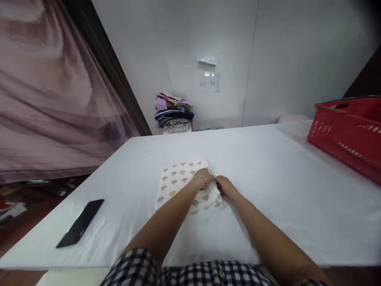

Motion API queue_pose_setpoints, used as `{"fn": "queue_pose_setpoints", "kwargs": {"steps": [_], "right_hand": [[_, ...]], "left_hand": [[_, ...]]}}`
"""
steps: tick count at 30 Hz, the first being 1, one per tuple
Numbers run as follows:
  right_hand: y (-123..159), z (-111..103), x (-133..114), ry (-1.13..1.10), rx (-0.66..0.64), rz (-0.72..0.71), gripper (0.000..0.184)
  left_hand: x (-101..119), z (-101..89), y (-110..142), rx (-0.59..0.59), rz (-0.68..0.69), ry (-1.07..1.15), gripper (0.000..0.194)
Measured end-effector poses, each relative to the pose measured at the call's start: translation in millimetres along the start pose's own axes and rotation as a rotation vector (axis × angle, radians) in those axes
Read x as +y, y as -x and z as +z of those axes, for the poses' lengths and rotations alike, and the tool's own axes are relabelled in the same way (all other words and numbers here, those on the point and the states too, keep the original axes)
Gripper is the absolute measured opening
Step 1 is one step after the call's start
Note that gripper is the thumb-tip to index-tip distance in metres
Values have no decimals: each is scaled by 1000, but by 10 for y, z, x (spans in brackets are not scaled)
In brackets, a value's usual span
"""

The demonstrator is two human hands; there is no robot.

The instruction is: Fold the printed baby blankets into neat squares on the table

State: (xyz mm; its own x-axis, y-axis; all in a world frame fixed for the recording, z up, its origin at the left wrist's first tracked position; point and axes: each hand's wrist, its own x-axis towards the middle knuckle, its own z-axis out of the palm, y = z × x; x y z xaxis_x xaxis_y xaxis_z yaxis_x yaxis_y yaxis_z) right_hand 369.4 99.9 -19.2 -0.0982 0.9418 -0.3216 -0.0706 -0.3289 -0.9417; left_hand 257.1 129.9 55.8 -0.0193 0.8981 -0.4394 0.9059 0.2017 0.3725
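A white cloth (171, 180) printed with grey, green and yellow mushrooms lies folded on the white-covered table, its kind of garment not clear. My left hand (205, 176), with a thin bracelet at the wrist, reaches across it and is closed on its right-hand edge; the fingertips are partly hidden. Close by, my right hand (224, 185) pinches the same edge from the right. Loose layers of fabric bunch between the two hands. The left forearm covers part of the cloth's lower middle.
A dark flat phone-like slab (80, 224) lies at the table's left. On the right stands a red plastic basket (345, 137). Behind the table's far edge are a stack of folded clothes (174, 113) and a wall with a "45-50" label (208, 84). Pink curtain (59, 91) hangs left.
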Motion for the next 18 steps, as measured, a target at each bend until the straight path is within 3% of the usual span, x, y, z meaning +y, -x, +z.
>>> {"fn": "queue_pose_setpoints", "kwargs": {"steps": [5,9,12,15,18], "right_hand": [[9,-4,-32,61,11,-24,35],[-27,9,16,123,69,-111,26],[-48,-8,58,162,92,-137,20],[-46,-29,73,192,87,-143,21],[-10,-33,32,223,77,-139,25]], "left_hand": [[-139,55,-22,-62,-20,177,49],[-264,42,58,-47,26,246,36],[-526,-131,170,98,74,239,29],[-946,-320,258,307,65,176,34],[-1318,-326,303,460,100,15,33]]}}
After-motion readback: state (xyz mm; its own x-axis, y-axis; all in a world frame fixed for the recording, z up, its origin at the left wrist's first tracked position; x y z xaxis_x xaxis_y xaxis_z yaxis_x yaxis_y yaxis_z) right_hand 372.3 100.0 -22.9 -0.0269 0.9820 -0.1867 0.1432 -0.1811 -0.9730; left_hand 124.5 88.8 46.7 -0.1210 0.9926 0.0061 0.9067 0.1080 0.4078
